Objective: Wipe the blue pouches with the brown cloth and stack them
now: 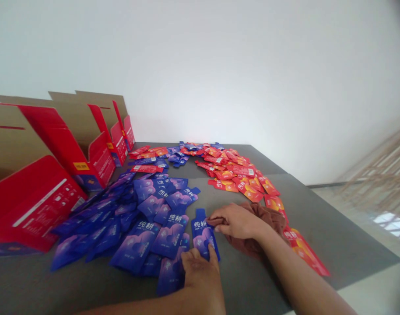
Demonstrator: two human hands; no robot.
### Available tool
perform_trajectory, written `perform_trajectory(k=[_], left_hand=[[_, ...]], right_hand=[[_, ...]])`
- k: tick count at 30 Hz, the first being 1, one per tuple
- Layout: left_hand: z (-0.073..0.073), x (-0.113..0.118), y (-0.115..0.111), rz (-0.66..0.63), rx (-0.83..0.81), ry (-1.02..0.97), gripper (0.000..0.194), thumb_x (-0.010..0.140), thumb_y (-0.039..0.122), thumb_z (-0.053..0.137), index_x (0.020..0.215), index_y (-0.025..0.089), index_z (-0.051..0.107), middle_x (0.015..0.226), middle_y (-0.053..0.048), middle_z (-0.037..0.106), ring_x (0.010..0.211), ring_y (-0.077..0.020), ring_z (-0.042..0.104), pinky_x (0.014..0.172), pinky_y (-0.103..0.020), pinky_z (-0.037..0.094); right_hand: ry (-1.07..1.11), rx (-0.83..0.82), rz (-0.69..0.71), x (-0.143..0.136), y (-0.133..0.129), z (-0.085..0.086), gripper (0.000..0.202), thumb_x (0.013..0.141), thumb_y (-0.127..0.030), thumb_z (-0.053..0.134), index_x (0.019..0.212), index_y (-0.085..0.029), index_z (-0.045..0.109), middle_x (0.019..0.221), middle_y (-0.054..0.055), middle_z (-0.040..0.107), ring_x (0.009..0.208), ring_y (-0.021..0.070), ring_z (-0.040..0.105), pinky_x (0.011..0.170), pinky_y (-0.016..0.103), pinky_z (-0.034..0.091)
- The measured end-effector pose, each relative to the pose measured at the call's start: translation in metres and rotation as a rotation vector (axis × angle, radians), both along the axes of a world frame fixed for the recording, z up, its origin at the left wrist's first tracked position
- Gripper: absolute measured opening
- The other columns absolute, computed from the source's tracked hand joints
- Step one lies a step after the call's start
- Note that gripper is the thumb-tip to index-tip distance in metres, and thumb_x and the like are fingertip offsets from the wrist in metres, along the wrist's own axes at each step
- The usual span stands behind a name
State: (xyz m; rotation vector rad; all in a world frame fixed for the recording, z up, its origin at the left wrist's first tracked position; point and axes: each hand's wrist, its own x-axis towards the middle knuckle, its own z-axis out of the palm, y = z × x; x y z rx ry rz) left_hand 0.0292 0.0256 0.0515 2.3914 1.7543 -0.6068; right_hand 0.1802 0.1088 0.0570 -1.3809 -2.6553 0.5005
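Observation:
My right hand [237, 222] pinches a fold of a crumpled brown cloth [275, 217]. The pinched fold touches the upper right of a blue-purple pouch [200, 234] lying flat on the grey table. Over the lower part of that pouch, my left hand [200, 267] rests with its fingers apart, one fingertip pressing on the print. Left of it spreads a heap of similar blue pouches [154, 203], partly overlapping. Part of the cloth is hidden beneath my right hand and forearm.
Red-orange pouches [249, 183] form a curved row along the right and back, one lying near the right forearm. Open red cartons [39, 205] line the left side, flaps raised. A white wall stands behind the table [344, 236], whose right edge shows.

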Motion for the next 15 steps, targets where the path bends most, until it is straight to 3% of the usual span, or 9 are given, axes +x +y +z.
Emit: perform_trajectory(k=[3, 8, 12, 15], left_hand=[[0.000, -0.006, 0.004, 0.004, -0.012, -0.037, 0.062, 0.076, -0.001, 0.030, 0.132, 0.024, 0.038, 0.113, -0.017, 0.064, 0.106, -0.0268, 0.057, 0.091, -0.046, 0.039], [0.003, -0.016, 0.008, 0.008, -0.055, -0.113, 0.053, 0.078, 0.003, 0.035, 0.127, 0.018, 0.046, 0.100, -0.018, 0.069, 0.099, -0.0290, 0.061, 0.086, -0.047, 0.042], [0.005, -0.028, 0.013, 0.008, -0.062, -0.213, 0.043, 0.078, 0.011, 0.048, 0.120, 0.017, 0.055, 0.094, -0.017, 0.071, 0.093, -0.0302, 0.063, 0.084, -0.048, 0.044], [0.002, -0.038, 0.019, 0.028, 0.006, -0.326, 0.037, 0.077, 0.025, 0.058, 0.114, 0.021, 0.057, 0.103, -0.009, 0.068, 0.096, -0.0238, 0.061, 0.088, -0.047, 0.044]], right_hand=[[-0.080, -0.063, -0.061, -0.002, -0.006, 0.003, 0.033, 0.073, -0.043, 0.064, 0.098, -0.022, 0.060, 0.088, 0.002, 0.069, 0.082, 0.0194, 0.063, 0.068, 0.026, 0.037], [-0.188, 0.052, -0.102, -0.030, -0.009, 0.000, 0.042, 0.072, -0.055, 0.062, 0.097, -0.022, 0.055, 0.087, 0.004, 0.069, 0.087, 0.0245, 0.062, 0.079, 0.034, 0.034], [-0.284, 0.115, -0.149, -0.043, -0.009, -0.005, 0.041, 0.078, -0.057, 0.052, 0.095, -0.019, 0.053, 0.084, 0.008, 0.068, 0.082, 0.0272, 0.063, 0.076, 0.037, 0.036], [-0.287, 0.091, -0.138, -0.043, -0.007, -0.005, 0.036, 0.079, -0.053, 0.052, 0.094, -0.020, 0.054, 0.084, 0.006, 0.069, 0.083, 0.0251, 0.063, 0.076, 0.035, 0.037]])
